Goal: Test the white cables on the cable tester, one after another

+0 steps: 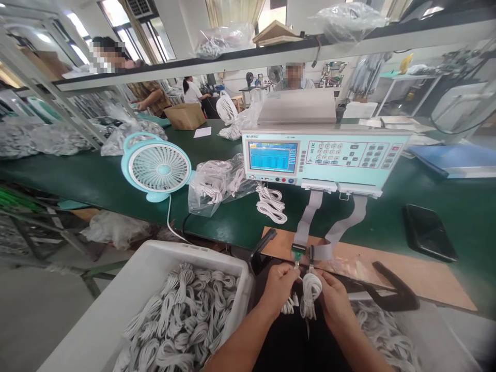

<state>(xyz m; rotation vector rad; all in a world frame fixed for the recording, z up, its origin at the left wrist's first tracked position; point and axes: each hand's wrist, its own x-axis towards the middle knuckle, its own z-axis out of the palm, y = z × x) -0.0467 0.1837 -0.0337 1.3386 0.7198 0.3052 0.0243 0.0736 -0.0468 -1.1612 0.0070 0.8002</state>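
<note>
A coiled white cable (311, 289) hangs between my two hands, just below a small green circuit board (297, 255) at the edge of a wooden board. My left hand (281, 284) pinches a cable end by a metal plug at the green board. My right hand (329, 289) is closed at the coil's right side, on the cable's other end near the second connector (311, 254). Two grey ribbon cables (309, 219) run from these connectors up to a cable tester (325, 157) with a lit blue screen. Part of another white coil shows beneath my left hand.
A white bin (155, 253) full of coiled cables stands at the left. More coils lie at lower right. Black clamps (263, 250) hold the wooden board (418, 274). A phone (430, 232), a small fan (160, 168) and bagged cables (213, 183) rest on the green table. People work beyond.
</note>
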